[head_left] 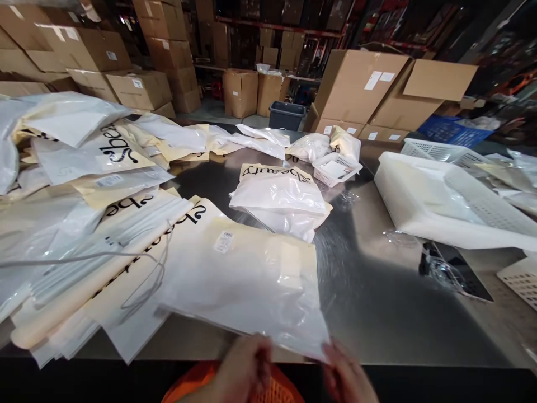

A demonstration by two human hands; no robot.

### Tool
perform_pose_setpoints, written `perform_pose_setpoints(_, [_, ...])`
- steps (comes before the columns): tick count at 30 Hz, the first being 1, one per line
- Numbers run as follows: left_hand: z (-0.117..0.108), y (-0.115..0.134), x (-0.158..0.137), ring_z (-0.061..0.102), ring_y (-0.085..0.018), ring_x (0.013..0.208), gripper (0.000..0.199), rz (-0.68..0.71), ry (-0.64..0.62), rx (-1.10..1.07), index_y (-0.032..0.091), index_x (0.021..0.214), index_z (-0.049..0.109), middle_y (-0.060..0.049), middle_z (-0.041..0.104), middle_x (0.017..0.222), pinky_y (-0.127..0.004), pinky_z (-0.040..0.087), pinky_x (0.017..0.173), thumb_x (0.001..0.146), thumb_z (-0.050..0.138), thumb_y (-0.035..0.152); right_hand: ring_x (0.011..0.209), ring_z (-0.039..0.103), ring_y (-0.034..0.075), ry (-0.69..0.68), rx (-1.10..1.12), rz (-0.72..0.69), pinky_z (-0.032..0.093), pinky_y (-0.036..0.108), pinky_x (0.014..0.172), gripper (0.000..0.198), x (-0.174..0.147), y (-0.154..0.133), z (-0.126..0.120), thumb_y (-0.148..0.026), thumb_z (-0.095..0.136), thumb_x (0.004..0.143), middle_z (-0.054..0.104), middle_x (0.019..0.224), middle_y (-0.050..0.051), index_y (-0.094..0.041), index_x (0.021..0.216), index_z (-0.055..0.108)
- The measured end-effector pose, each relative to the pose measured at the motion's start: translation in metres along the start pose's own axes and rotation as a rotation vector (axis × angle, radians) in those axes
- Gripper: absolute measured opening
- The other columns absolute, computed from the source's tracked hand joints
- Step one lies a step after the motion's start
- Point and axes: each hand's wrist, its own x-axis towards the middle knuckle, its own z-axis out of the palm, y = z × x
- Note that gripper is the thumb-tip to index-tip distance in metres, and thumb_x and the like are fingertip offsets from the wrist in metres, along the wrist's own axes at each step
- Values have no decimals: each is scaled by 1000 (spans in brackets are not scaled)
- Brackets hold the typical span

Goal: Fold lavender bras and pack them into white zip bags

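Brown boxes (364, 87) are stacked behind; "beauty" is read on a plump bag (279, 193); a barcode-labelled bag (247, 280) is edged by loosely curled hands (241, 366), grip unclear.

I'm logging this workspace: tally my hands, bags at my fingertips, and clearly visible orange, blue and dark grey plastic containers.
Left hand and right hand: 2
White bag: 1
Orange basket: 1
Blue crate: 1
Dark grey bin: 1
Total: 6
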Motion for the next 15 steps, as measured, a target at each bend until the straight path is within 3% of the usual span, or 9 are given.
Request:
perform_pose_setpoints(2, [-35,-2,-11,50,-14,48,40,-89,127,-218,23,64,44,1,48,56,-25,36,45,87,30,52,49,33,12,88,75,-80,32,26,47,52,12,-5,-23,-66,70,71,39,49,-4,-22,53,48])
perform_pose_setpoints(4, [-69,-9,-25,46,-13,50,37,-175,321,-510,22,62,46,2,48,56,-24,35,46,75,55,55,48,36,13,196,182,-125,35,28,45,48,26,-12,-41,-60,73,67,42,50,-3,-24,53,46])
perform_pose_setpoints(6, [-96,-19,-41,43,-13,50,39,-192,473,-579,21,58,47,3,47,55,-24,36,47,65,67,53,52,46,17,332,296,-132,43,30,47,42,39,-18,-50,-57,73,64,49,54,-1,-25,57,47])
perform_pose_setpoints(8, [-113,-25,-55,40,-12,49,42,-96,643,-384,21,53,44,3,44,52,-24,35,48,64,70,53,61,58,22,433,348,-146,52,37,55,39,46,-19,-50,-62,67,66,58,61,2,-26,65,52])
perform_pose_setpoints(11, [-115,-16,-67,36,-11,49,42,260,877,140,20,49,42,3,39,49,-24,32,51,71,70,42,78,66,30,469,225,-179,57,45,63,47,46,-14,-39,-64,69,64,67,76,5,-25,89,63])
perform_pose_setpoints(13, [-102,3,-63,42,-12,51,33,569,796,485,21,53,48,3,46,51,-25,33,54,77,68,31,94,67,32,417,82,-213,58,43,74,57,40,-8,-26,-54,79,61,71,95,6,-25,108,63])
perform_pose_setpoints(15, [-80,25,-51,54,-15,60,16,801,531,774,22,66,61,-1,59,62,-26,38,59,81,65,26,108,64,31,354,-3,-275,55,41,90,63,35,-5,-13,-48,81,64,71,111,6,-24,119,61])
